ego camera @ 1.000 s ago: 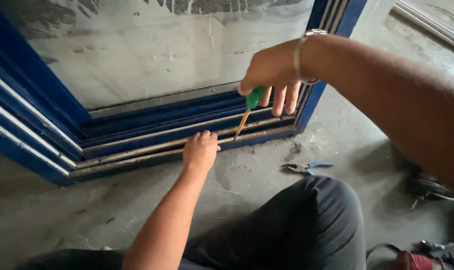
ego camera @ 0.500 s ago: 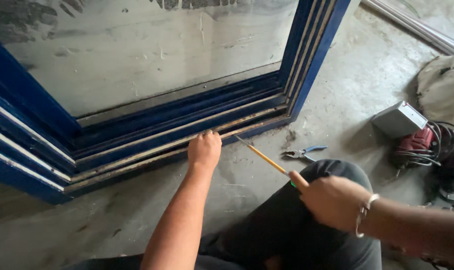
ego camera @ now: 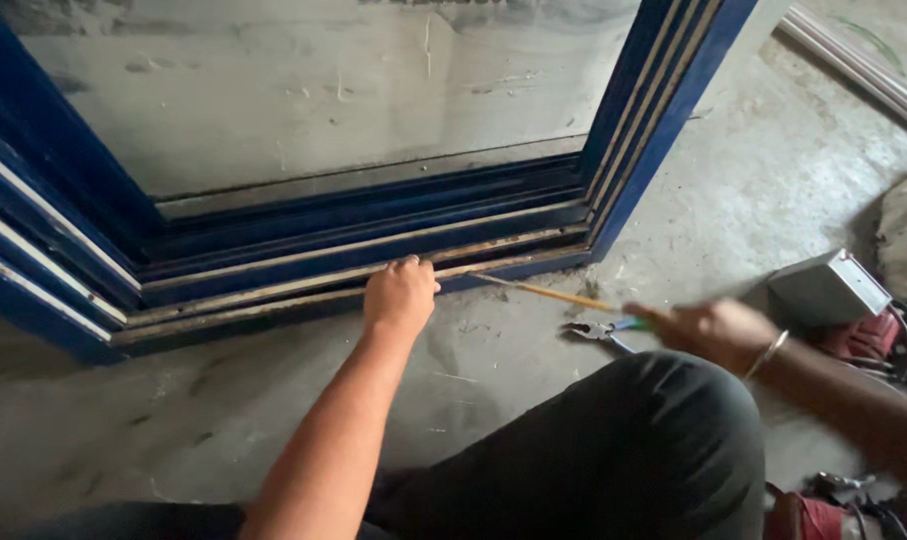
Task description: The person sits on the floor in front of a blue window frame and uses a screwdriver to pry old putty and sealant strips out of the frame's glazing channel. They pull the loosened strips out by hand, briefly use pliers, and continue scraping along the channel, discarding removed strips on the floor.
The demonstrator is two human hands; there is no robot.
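My left hand (ego camera: 400,294) is curled against the bottom rail of a blue window frame (ego camera: 353,250) that stands on the concrete floor, its fingers on the rail's front edge. My right hand (ego camera: 708,332) is blurred at the right, above my knee, and grips a screwdriver (ego camera: 548,293) with a green handle and a yellowish shaft. The shaft points left, toward the frame's bottom rail near my left hand. A metal bracelet sits on my right wrist.
Pliers (ego camera: 593,330) with blue handles lie on the floor beside my right hand. A grey metal box (ego camera: 828,288) and red tools with cables (ego camera: 873,340) lie at the right. My dark-trousered knee (ego camera: 653,440) fills the foreground. Metal bars (ego camera: 853,60) lie at the top right.
My right hand came down from the frame's right post with the screwdriver and swung out to the right over my knee. The left hand stayed on the bottom rail.
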